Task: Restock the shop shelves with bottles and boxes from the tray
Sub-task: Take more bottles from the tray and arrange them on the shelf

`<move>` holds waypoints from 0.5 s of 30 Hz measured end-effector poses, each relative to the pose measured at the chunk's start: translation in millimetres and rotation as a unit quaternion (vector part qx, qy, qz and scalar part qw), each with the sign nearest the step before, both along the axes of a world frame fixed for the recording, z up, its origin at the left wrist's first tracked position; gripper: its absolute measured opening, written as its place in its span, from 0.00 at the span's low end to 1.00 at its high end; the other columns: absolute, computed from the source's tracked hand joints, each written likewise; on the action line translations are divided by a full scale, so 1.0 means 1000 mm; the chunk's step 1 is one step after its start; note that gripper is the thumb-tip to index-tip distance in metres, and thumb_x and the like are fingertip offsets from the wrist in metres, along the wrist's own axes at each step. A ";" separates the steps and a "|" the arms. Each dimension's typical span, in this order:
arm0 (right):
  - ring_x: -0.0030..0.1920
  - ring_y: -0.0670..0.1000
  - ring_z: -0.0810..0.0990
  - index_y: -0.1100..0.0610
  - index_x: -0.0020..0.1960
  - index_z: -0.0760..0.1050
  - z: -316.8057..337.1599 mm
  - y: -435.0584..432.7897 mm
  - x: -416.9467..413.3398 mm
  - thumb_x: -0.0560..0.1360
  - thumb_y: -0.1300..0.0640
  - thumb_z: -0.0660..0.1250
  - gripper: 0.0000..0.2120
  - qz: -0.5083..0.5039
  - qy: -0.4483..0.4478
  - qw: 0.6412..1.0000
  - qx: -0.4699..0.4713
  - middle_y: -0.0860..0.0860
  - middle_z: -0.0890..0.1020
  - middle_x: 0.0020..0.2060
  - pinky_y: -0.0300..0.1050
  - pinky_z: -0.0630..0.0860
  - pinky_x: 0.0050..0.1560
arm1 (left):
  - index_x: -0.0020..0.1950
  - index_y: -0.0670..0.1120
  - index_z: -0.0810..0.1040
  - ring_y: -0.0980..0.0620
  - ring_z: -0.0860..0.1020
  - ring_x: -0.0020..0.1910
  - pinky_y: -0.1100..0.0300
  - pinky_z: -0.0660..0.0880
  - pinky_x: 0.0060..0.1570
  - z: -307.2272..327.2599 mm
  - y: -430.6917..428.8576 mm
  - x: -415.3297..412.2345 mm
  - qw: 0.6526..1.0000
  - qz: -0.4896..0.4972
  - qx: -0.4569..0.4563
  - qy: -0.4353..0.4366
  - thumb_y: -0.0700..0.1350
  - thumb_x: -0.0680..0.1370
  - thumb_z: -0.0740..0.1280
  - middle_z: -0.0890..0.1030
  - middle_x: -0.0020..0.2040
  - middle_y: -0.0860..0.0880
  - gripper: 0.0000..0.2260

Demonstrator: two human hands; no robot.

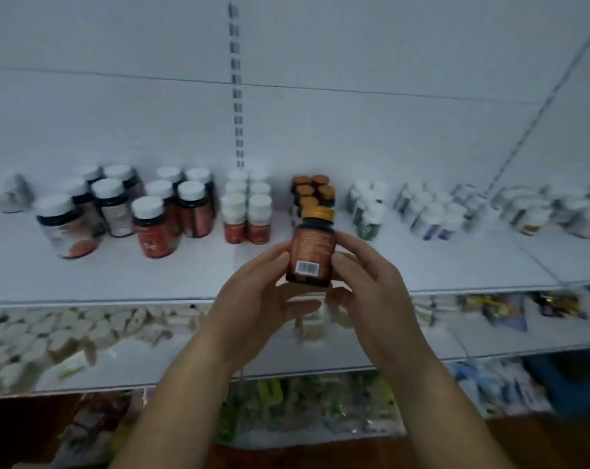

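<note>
Head, grips [253, 292] [368, 282] clasp bottle [312, 252] (seemingly opaque)

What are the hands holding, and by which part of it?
The left hand and the right hand hold one bottle by its lower sides.

Two bare hands are recorded: the left hand [253, 296] and the right hand [374, 279]. Each is continued by an uncovered forearm, the left forearm [171, 401] and the right forearm [452, 401], seen as far as the lower edge of the view. Fingers are noted as slender. Nail detail is lost to blur.
</note>
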State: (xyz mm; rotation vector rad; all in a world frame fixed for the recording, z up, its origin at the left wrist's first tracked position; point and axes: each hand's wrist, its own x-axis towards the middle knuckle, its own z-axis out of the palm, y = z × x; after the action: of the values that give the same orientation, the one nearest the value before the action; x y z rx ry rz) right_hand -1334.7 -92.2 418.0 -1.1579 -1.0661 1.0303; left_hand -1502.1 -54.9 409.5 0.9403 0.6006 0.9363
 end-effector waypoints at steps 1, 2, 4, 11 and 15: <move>0.54 0.55 0.86 0.49 0.67 0.80 0.002 -0.011 0.033 0.84 0.57 0.64 0.13 -0.026 -0.001 1.000 -0.001 0.52 0.87 0.54 0.47 0.80 0.45 | 0.72 0.47 0.79 0.37 0.82 0.62 0.45 0.80 0.58 0.003 -0.002 0.035 1.000 -0.016 0.010 0.015 0.47 0.86 0.58 0.83 0.65 0.39 0.17; 0.54 0.55 0.86 0.49 0.67 0.80 0.005 -0.022 0.066 0.84 0.57 0.65 0.13 -0.054 -0.002 0.999 -0.003 0.51 0.87 0.54 0.48 0.80 0.46 | 0.71 0.48 0.79 0.37 0.82 0.63 0.44 0.78 0.58 0.005 -0.006 0.070 0.999 -0.034 0.020 0.025 0.47 0.86 0.59 0.84 0.64 0.40 0.17; 0.54 0.53 0.86 0.47 0.65 0.81 0.009 -0.046 0.130 0.84 0.58 0.65 0.12 -0.109 0.001 0.994 -0.008 0.49 0.87 0.52 0.49 0.83 0.47 | 0.71 0.50 0.79 0.39 0.83 0.63 0.46 0.78 0.57 0.011 -0.017 0.140 0.996 -0.061 0.038 0.043 0.47 0.86 0.61 0.84 0.64 0.42 0.16; 0.54 0.52 0.87 0.49 0.67 0.79 0.015 -0.126 0.310 0.84 0.59 0.64 0.14 -0.236 -0.003 0.972 -0.002 0.49 0.87 0.54 0.47 0.81 0.50 | 0.68 0.51 0.81 0.40 0.85 0.59 0.50 0.82 0.53 0.016 -0.054 0.344 0.983 -0.138 0.106 0.061 0.41 0.86 0.62 0.86 0.59 0.43 0.14; 0.52 0.50 0.87 0.49 0.68 0.80 0.018 -0.149 0.378 0.84 0.58 0.65 0.14 -0.301 -0.023 0.953 0.001 0.48 0.87 0.52 0.43 0.82 0.48 | 0.70 0.48 0.80 0.40 0.84 0.60 0.46 0.82 0.58 0.019 -0.059 0.427 0.972 -0.185 0.132 0.058 0.38 0.85 0.62 0.86 0.60 0.42 0.16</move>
State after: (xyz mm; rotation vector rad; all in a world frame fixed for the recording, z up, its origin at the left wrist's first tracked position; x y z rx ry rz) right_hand -956.3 -241.1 436.0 -1.3930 -0.6727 0.5212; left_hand -1074.6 -114.0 429.0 1.3022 0.3822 0.6363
